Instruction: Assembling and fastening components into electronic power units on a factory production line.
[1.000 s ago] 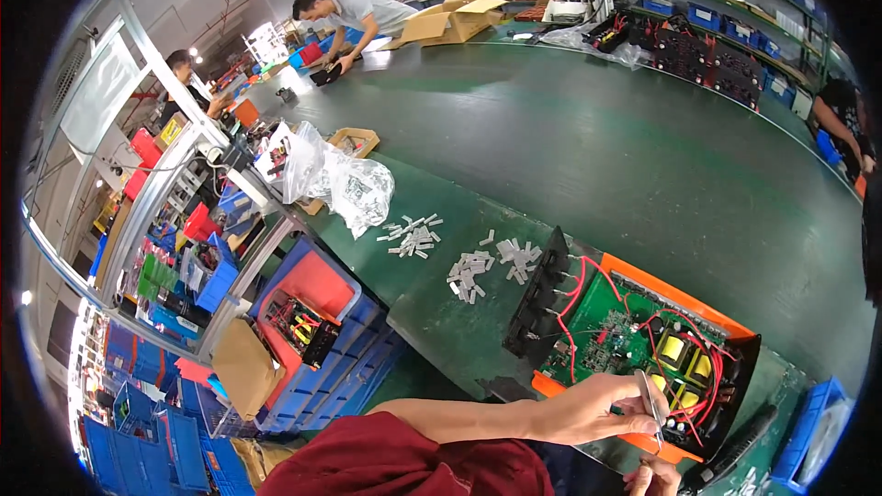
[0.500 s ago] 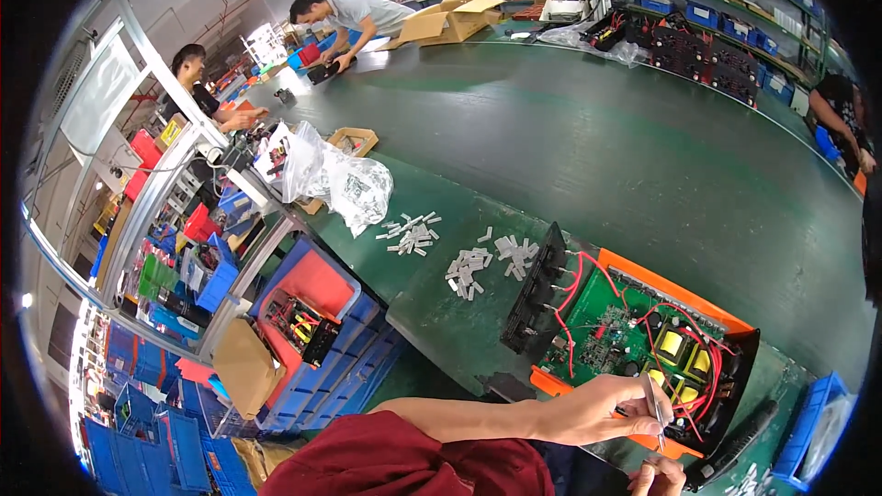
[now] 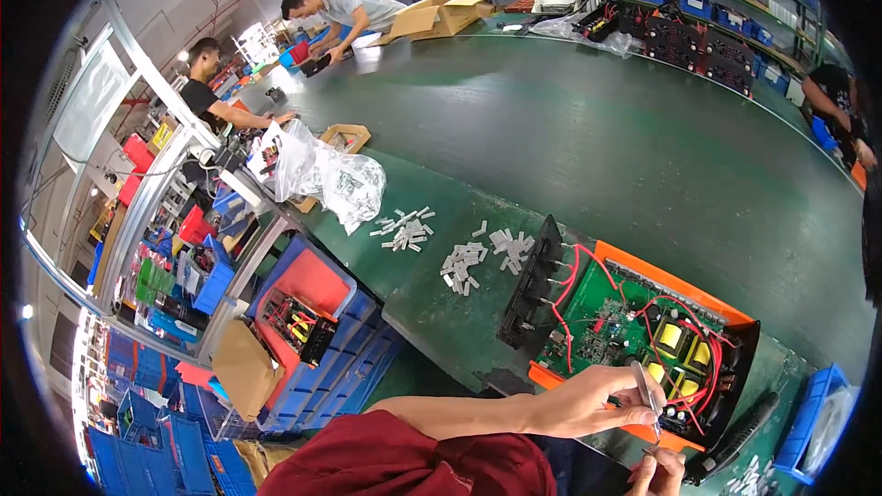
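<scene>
My left hand (image 3: pixel 588 401) is closed around a pair of metal tweezers (image 3: pixel 646 393), their tips pointing down toward my right hand (image 3: pixel 658 472). That hand comes in at the lower edge, thumb and fingers pinched together at the tweezer tips; what they hold is too small to make out. Both hands are at the near edge of an orange-sided open device (image 3: pixel 675 289). Inside it are a green circuit board (image 3: pixel 588 317), yellow-wrapped transformers (image 3: pixel 672 339) and red wires. A black end panel (image 3: pixel 533 287) stands at its left, joined by red wires.
Piles of small metal pieces (image 3: pixel 461 264) lie on the green bench (image 3: pixel 432 298), near plastic bags (image 3: pixel 344 184). A black-handled tool (image 3: pixel 742 436) and a blue bin (image 3: pixel 813 427) sit at right. Stacked blue crates (image 3: pixel 344 363) stand at left. Co-workers (image 3: pixel 204 92) are across the bench.
The view has shifted slightly. My right hand and the tweezer tips have come closer together. At the far left, a co-worker has turned and reached further over the bench.
</scene>
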Available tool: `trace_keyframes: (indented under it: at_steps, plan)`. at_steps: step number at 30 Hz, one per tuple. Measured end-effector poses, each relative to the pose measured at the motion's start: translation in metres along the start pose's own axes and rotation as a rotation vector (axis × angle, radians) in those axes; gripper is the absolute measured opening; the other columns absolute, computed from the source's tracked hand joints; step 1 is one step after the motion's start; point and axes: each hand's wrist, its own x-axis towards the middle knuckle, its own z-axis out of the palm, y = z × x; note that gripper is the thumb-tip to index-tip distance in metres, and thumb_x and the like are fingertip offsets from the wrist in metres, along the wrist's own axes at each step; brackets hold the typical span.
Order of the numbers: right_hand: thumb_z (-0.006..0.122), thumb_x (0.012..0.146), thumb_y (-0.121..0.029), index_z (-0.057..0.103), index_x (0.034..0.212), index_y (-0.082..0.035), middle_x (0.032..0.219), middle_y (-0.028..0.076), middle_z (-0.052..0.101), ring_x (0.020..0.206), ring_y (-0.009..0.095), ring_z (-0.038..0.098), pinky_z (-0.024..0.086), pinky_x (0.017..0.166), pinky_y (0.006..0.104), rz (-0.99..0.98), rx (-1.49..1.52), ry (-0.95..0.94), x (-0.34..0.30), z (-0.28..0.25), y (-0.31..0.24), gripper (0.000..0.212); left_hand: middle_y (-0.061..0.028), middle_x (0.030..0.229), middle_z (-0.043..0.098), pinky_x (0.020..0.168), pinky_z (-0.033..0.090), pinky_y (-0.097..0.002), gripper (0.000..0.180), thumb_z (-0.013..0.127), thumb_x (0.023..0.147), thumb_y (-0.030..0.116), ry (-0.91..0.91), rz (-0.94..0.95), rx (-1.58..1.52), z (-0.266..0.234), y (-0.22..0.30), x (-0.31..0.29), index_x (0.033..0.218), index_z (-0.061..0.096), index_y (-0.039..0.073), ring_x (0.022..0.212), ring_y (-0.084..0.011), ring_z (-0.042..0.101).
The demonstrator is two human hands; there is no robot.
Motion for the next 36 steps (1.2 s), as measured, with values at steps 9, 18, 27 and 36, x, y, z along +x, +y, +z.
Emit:
trace_keyframes:
  at_steps: [9,18,27,36]
  plan:
    - [0.069,0.097,-0.007,0.069,0.104,0.002,0.084,0.005,0.061,0.061,0.009,0.050,0.042,0.057,0.0237,0.053,0.013,0.014,-0.002,0.001,0.000,0.011,-0.0091,0.108,0.070,0.091,0.053,-0.0339,0.023,0.068,0.099,0.015,0.035,0.048,0.042,0.001,-0.001,-0.001,0.114,0.062,-0.001,0.103,-0.0182,0.068]
    - [0.067,0.099,-0.008,0.070,0.108,0.002,0.084,0.005,0.063,0.062,0.010,0.051,0.043,0.057,0.0242,0.102,-0.076,0.046,-0.006,-0.001,0.000,0.014,-0.0098,0.117,0.068,0.093,0.056,-0.0320,0.022,0.069,0.096,0.008,0.001,-0.075,-0.033,0.005,-0.002,-0.005,0.116,0.065,0.000,0.109,-0.0214,0.069]
    - [0.062,0.093,0.010,0.067,0.110,0.004,0.096,0.011,0.067,0.069,0.013,0.063,0.050,0.063,0.0241,0.287,0.085,-0.043,0.012,0.009,-0.014,0.018,-0.0150,0.105,0.072,0.087,0.058,-0.0325,0.019,0.071,0.093,-0.001,0.076,-0.026,0.181,0.001,0.004,-0.004,0.110,0.065,-0.004,0.097,-0.0207,0.072]
    - [0.062,0.097,0.004,0.063,0.114,0.001,0.102,0.015,0.068,0.070,0.012,0.063,0.048,0.058,0.0216,0.186,0.100,-0.048,0.006,-0.001,-0.001,0.017,-0.0175,0.104,0.070,0.087,0.059,-0.0336,0.021,0.070,0.092,-0.004,0.025,-0.071,0.184,0.012,-0.001,0.007,0.111,0.061,-0.007,0.099,-0.0236,0.072]
